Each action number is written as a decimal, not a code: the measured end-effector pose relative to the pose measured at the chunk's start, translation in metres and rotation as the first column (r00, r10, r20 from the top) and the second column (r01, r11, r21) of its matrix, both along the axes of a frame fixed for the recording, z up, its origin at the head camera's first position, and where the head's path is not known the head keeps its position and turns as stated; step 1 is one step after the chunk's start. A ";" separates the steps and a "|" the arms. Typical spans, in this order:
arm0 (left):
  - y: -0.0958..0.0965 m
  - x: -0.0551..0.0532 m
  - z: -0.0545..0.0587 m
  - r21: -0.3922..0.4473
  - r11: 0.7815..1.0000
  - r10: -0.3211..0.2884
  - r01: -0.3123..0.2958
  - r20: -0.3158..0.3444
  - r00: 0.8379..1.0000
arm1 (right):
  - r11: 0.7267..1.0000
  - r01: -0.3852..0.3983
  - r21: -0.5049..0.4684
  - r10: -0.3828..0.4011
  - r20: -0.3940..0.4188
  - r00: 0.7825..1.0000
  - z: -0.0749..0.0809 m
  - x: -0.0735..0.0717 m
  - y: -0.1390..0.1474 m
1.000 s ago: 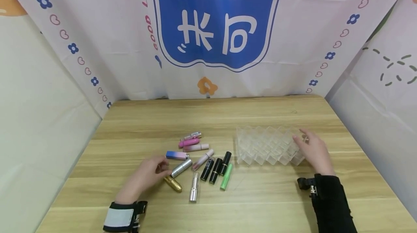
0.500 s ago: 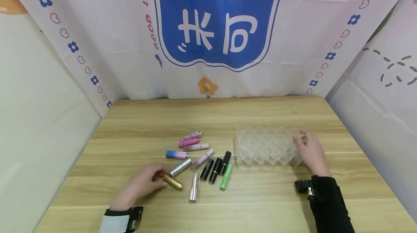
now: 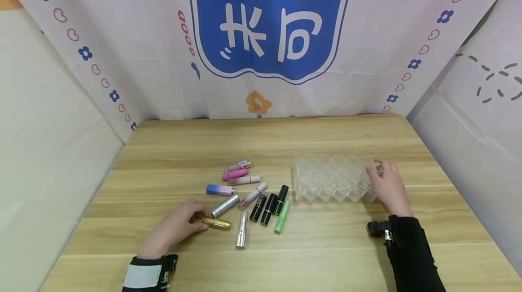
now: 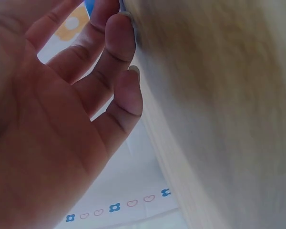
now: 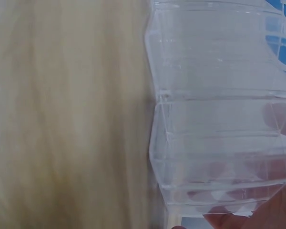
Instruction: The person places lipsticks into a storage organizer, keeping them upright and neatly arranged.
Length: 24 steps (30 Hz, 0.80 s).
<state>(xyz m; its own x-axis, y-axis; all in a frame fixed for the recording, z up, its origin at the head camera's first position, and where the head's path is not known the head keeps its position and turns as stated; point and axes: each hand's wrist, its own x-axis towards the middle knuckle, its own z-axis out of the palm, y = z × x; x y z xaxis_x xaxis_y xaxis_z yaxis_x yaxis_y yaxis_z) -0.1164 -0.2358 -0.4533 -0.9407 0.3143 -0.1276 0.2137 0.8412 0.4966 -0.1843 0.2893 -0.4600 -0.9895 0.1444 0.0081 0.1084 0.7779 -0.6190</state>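
Note:
In the head view my left hand (image 3: 177, 226) pinches the left end of a shiny gold lipstick tube (image 3: 219, 224) between thumb and fingers, low over the table. A silver tube (image 3: 225, 206) lies just beyond it. The left wrist view shows my palm and bent fingers (image 4: 126, 93); the gold tube is hidden there. My right hand (image 3: 390, 187) grips the right end of a clear plastic lipstick organizer (image 3: 332, 178) with diamond-shaped compartments, thumb at the near side. Through its clear wall (image 5: 214, 124), the right wrist view shows parts of my fingers.
Several more cosmetic tubes lie between the hands: a blue-pink one (image 3: 220, 189), a magenta one (image 3: 235, 174), black ones (image 3: 268, 209), a green one (image 3: 282, 217) and a silver-and-clear one (image 3: 242, 231). A printed cloth (image 3: 261, 56) hangs behind the wooden table (image 3: 261, 138).
My left hand has shifted from beside the silver tube to the gold tube's end, and the gold tube has turned from slanting to nearly sideways. My right hand stays at the organizer.

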 end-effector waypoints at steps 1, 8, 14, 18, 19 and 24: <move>0.000 0.000 0.000 -0.005 1.000 0.000 0.000 0.001 1.000 | 1.000 -0.003 0.000 0.003 0.002 1.000 0.000 0.000 0.000; -0.001 0.002 0.000 -0.024 1.000 0.000 0.000 0.007 1.000 | 1.000 -0.020 0.005 0.020 0.015 1.000 -0.001 0.002 -0.002; 0.000 -0.001 0.005 -0.053 0.999 -0.011 0.009 -0.026 1.000 | 0.999 -0.038 0.004 0.038 0.022 0.999 0.002 0.000 0.001; 0.002 -0.001 0.008 -0.045 0.999 0.015 -0.015 -0.011 1.000 | 0.999 -0.044 0.021 0.043 0.020 0.999 0.003 -0.003 0.003; 0.002 -0.001 0.009 -0.041 0.999 0.025 -0.025 -0.003 1.000 | 0.999 -0.044 0.025 0.044 0.020 0.999 0.003 -0.003 0.004; 0.000 -0.002 0.013 -0.015 0.999 0.038 -0.037 0.014 0.999 | 0.998 -0.048 0.038 0.047 0.027 0.999 0.003 -0.004 0.003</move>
